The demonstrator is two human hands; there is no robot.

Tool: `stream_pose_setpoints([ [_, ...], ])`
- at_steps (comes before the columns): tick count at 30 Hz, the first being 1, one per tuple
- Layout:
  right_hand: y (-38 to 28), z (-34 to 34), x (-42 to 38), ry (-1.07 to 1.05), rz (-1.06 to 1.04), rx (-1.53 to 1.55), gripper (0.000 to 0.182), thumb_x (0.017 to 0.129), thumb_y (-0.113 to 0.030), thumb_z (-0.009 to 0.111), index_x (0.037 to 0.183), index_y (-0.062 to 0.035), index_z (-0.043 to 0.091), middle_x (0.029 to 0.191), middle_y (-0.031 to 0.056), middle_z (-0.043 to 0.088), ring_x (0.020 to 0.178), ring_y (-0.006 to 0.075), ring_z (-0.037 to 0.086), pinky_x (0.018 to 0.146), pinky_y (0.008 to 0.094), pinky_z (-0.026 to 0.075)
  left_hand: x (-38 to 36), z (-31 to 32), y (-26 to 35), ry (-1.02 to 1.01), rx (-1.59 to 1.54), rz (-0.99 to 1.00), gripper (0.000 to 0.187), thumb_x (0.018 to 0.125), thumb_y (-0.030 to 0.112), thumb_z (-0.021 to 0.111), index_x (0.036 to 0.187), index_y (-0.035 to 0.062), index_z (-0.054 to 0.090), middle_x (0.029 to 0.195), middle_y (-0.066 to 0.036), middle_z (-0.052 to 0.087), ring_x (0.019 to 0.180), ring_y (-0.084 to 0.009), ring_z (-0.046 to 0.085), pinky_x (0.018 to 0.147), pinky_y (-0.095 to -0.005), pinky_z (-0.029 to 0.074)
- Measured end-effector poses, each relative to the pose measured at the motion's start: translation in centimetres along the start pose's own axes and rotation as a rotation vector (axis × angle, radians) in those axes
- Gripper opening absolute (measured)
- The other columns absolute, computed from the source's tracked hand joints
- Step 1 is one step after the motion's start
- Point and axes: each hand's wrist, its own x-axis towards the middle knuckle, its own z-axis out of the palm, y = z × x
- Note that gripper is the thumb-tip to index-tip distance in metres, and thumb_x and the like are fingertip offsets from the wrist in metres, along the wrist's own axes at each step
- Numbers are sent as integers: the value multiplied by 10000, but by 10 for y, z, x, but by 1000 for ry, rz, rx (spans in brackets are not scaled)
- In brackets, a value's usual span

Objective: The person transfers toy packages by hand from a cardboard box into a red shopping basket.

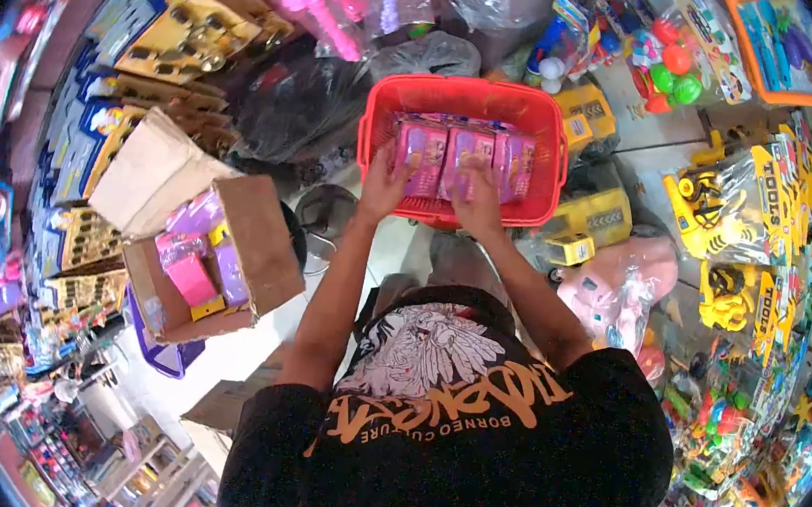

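Note:
A red plastic basket [470, 90] stands in front of me with a row of pink and purple packs inside. My left hand [388, 184] reaches in over the near left side, its fingers closed about the leftmost pack [425, 143]. Over the near rim, my right hand [476, 197] has its fingers bent onto the middle pack [472, 144]. Another pack [515, 161] lies at the right, beside that hand. The undersides of the packs and some fingertips are hidden.
To my left an open cardboard box [285, 256] holds more pink and purple packs. Yellow boxes [600, 219] and a pink plastic-wrapped toy [621, 281] lie right of the basket. Bagged yellow toys [728, 203] hang farther right. Dark plastic bags [298, 104] are behind the box.

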Motion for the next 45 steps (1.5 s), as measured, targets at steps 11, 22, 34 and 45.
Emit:
stream_pose_setpoints([
  [11, 32, 79, -187, -1216, -13, -277, 460, 783, -463, 570, 1015, -67, 597, 974, 157, 604, 905, 313, 580, 816, 403, 447, -254, -68, -69, -198, -238, -545, 452, 844, 360, 568, 1189, 74, 511, 1036, -124, 597, 939, -212, 570, 823, -315, 443],
  [22, 22, 136, -277, -1455, 215, -226, 316, 775, -328, 597, 939, -63, 643, 937, 116, 641, 897, 221, 597, 801, 322, 455, -575, -10, -194, -109, -62, -477, 335, 906, 288, 382, 995, 25, 569, 902, -119, 597, 831, -231, 551, 743, -343, 432],
  [34, -206, 167, -191, -1845, 270, 144, 421, 886, -366, 520, 1173, -57, 530, 1085, 100, 598, 962, 173, 569, 816, 320, 455, -582, -50, -214, 331, -738, -1283, 682, 791, 603, 467, 1251, 100, 471, 1194, -92, 530, 1039, -220, 505, 865, -365, 374],
  [45, -360, 284, -2, -1576, 44, 552, 405, 898, -342, 517, 1181, -51, 500, 1053, 91, 599, 915, 160, 593, 774, 290, 476, -353, -354, 9, -77, -711, -168, 563, 920, 490, 340, 1210, 26, 474, 1165, -108, 544, 1060, -208, 529, 822, -347, 439],
])
